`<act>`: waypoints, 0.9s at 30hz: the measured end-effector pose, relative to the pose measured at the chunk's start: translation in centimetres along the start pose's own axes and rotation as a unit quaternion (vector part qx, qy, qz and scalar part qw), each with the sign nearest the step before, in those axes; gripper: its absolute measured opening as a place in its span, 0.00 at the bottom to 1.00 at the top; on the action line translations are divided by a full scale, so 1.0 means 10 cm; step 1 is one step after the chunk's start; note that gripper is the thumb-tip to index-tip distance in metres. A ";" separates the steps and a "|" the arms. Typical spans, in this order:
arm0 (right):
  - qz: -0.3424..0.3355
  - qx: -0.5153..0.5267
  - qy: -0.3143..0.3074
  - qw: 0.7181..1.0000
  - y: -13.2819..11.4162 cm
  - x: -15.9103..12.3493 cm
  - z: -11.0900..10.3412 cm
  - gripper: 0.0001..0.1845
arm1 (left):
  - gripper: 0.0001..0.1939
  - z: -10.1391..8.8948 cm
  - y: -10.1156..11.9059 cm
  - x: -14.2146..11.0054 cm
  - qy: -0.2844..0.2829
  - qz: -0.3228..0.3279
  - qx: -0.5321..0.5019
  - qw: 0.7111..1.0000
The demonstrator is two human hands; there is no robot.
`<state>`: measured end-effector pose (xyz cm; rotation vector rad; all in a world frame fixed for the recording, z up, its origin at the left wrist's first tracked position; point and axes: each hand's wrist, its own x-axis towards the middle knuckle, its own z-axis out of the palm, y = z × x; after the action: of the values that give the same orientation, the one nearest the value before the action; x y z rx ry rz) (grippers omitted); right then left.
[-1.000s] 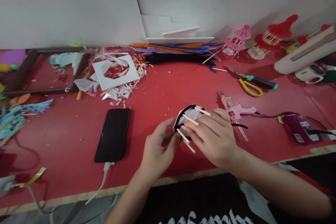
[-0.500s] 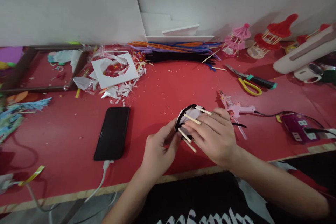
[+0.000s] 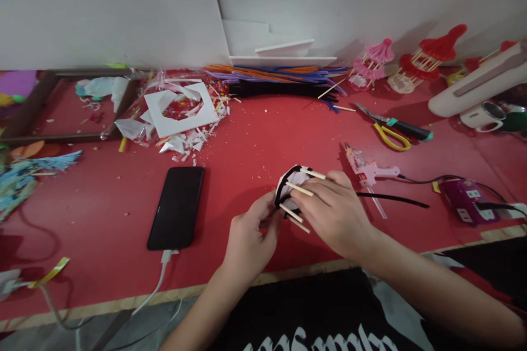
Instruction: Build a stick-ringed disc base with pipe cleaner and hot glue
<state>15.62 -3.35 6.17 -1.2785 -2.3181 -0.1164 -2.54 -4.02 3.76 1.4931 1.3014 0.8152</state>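
Observation:
My left hand (image 3: 253, 233) grips the edge of a small white round base (image 3: 293, 174), tilted toward me. Several short wooden sticks (image 3: 300, 188) jut out of it, and a black pipe cleaner (image 3: 281, 188) runs along its rim. Inside the ring of sticks, the fingertips of my right hand (image 3: 335, 208) are closed on the black pipe cleaner against the base; the exact pinch is hidden. The pipe cleaner's free end (image 3: 395, 198) sticks out to the right behind that hand.
A pink glue gun (image 3: 370, 173) and yellow-handled pliers (image 3: 395, 129) lie to the right. At the left is a phone (image 3: 176, 208) on a cable. Pipe cleaners (image 3: 280, 74), foam scraps (image 3: 189, 145) and small pink (image 3: 373, 63) and red (image 3: 432, 55) stick models stand or lie behind.
My right hand has shifted slightly left and inward over the base. Much more of the black pipe cleaner's free end now shows to the right. My left hand keeps its hold.

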 end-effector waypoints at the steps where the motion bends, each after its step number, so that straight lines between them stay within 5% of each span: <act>1: 0.010 0.001 -0.005 1.000 -0.01 0.00 0.00 0.10 | 0.17 0.02 0.00 0.00 0.005 -0.001 0.001 1.000; 10: 0.033 0.036 0.063 0.997 -0.01 0.02 -0.02 0.12 | 0.16 0.11 -0.02 0.02 0.014 0.052 0.016 0.998; 20: 0.021 0.025 0.061 0.998 -0.02 0.04 -0.03 0.09 | 0.14 0.09 -0.02 0.02 0.002 0.086 0.009 0.996; 27: 0.017 0.026 0.031 0.999 -0.02 0.05 -0.03 0.08 | 0.09 0.08 -0.03 0.01 -0.049 0.028 -0.043 0.997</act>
<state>15.35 -3.16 6.75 -1.2699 -2.2330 -0.0829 -1.94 -4.11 3.19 1.4885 1.1430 0.8140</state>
